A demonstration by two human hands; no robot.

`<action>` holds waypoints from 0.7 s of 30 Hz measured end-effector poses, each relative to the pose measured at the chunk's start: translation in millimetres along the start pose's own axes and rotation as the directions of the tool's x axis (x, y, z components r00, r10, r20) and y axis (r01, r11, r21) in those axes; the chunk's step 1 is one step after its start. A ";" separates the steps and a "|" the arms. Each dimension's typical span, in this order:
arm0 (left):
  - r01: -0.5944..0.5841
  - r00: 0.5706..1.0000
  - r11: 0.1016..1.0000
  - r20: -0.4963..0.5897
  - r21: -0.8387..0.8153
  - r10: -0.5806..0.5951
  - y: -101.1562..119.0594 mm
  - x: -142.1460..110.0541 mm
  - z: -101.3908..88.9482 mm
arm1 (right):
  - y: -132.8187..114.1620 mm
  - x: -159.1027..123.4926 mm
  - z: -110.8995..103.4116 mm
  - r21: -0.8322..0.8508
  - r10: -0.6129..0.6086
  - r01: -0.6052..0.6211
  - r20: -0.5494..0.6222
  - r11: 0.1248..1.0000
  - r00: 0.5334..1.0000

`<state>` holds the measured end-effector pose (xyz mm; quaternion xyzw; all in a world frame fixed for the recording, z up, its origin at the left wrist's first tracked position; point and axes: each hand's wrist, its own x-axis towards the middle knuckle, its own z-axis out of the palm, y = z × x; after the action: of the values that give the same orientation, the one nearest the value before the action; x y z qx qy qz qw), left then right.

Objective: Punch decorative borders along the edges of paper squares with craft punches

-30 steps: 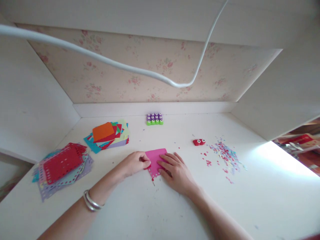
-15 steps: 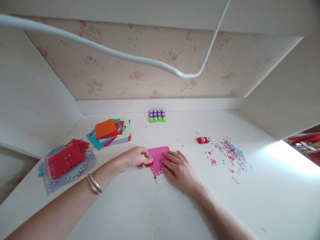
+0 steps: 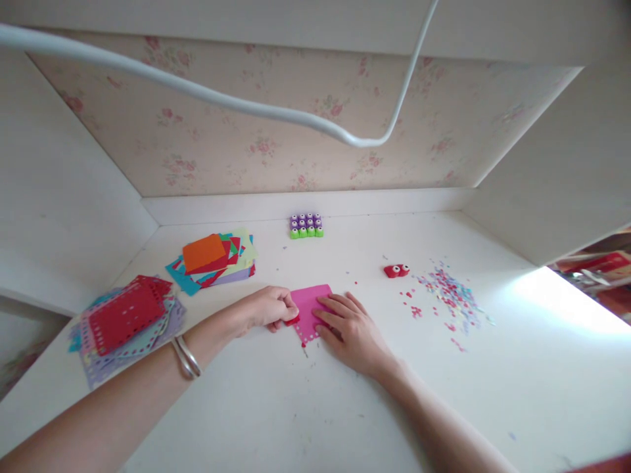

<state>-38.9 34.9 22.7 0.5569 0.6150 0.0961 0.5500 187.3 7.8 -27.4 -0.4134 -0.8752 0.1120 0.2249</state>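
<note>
A pink sheet of paper (image 3: 306, 303) lies on the white table, with a row of small punched holes along its near edge. My left hand (image 3: 273, 307) is closed on a small red craft punch (image 3: 292, 320) at the sheet's left edge, the fingers covering most of the punch. Flat on the right part of the sheet rests my right hand (image 3: 348, 325), fingers spread and holding nothing. A tiny red scrap (image 3: 304, 345) lies by the sheet's near edge.
Punched sheets (image 3: 125, 318) are piled at the left, with coloured paper (image 3: 204, 255) behind them. Purple and green punches (image 3: 306, 226) stand at the back. To the right are two red punches (image 3: 396, 270) and scattered confetti (image 3: 451, 292). A white cable (image 3: 276, 117) hangs in front.
The view has shifted slightly. My left hand has shifted a little along the sheet's left edge, and more of the red punch shows than a second ago. My right hand stays on the sheet.
</note>
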 end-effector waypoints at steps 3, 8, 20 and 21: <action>0.027 1.000 0.999 0.003 0.036 -0.027 4.4 1.0 1.2 | -0.1 0.3 0.0 -0.001 0.003 -0.003 -0.003 1.000 1.000; 0.058 0.998 0.992 -0.043 0.110 -0.054 10.8 4.3 5.8 | -0.9 0.3 -0.8 -0.006 0.009 -0.009 0.005 1.000 1.000; 0.052 0.997 0.997 -0.060 0.062 -0.048 4.0 -0.9 7.2 | -2.4 -0.9 -0.9 -0.015 -0.019 0.018 -0.039 1.000 0.999; 0.052 0.997 0.997 -0.055 0.053 -0.049 3.5 0.2 7.6 | -2.3 -1.0 -0.8 -0.016 -0.023 0.022 -0.042 1.000 0.999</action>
<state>-30.9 32.6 22.3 0.5530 0.6458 0.0803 0.5203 186.7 5.6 -26.1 -0.4075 -0.8756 0.0940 0.2416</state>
